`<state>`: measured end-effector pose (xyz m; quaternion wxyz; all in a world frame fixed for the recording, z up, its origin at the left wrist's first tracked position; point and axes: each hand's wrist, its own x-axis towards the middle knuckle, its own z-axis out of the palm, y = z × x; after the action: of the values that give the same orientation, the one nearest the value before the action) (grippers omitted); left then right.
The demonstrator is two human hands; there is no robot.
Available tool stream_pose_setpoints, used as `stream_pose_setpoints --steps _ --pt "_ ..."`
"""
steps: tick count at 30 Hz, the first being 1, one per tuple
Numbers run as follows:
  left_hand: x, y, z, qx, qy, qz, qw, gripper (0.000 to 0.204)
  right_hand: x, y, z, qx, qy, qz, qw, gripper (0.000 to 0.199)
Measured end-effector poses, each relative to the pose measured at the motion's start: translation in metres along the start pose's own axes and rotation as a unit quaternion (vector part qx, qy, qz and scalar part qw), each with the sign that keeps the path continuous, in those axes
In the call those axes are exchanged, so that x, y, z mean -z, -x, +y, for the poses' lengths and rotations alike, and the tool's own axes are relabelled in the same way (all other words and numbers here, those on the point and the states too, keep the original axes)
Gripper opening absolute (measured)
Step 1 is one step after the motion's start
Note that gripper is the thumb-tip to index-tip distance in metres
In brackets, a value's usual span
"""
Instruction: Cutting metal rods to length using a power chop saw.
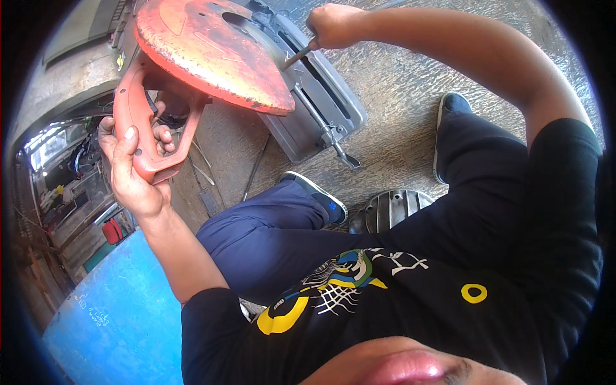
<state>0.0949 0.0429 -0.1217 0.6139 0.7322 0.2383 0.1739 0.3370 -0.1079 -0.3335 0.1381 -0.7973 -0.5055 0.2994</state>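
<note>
My left hand [135, 173] is wrapped around the orange loop handle [131, 115] of a chop saw, its thumb on the near side and fingers curled through the opening. The saw's worn orange blade guard [212, 58] spreads over the grey metal base [298, 138], hiding much of the disc. My right hand [333, 25] is closed on a thin metal rod [297, 58], beyond the base. The rod's end reaches down beside the guard's edge; whether it touches the disc I cannot tell. A clamp screw with a crank [330, 136] runs along the base.
The saw stands on a rough concrete floor [398, 96] between my feet. Close to my legs lies a finned grey metal part [391, 208]. Thin rods [256, 168] lie left of the base. A blue rounded surface [122, 314] is at lower left, with a red object [112, 231] beyond it.
</note>
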Motion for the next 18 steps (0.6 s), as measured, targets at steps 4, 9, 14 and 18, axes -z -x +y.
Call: stream_pose_setpoints --steps 4,9,14,18 --pt "-0.001 -0.001 0.0 -0.002 -0.004 0.007 1.0 0.035 -0.004 0.006 -0.004 0.008 -0.025 0.054 0.998 0.035" --pt "-0.001 -0.001 0.0 -0.009 -0.01 0.003 1.0 0.035 -0.01 0.005 -0.002 0.026 -0.025 0.072 0.997 0.028" --pt "-0.001 0.0 -0.001 -0.007 -0.01 0.007 1.0 0.035 -0.01 0.006 -0.003 0.022 -0.026 0.074 0.997 0.027" --pt "-0.001 0.0 0.001 -0.006 -0.008 0.001 1.0 0.034 -0.009 0.01 -0.002 0.02 -0.032 0.057 0.998 0.026"
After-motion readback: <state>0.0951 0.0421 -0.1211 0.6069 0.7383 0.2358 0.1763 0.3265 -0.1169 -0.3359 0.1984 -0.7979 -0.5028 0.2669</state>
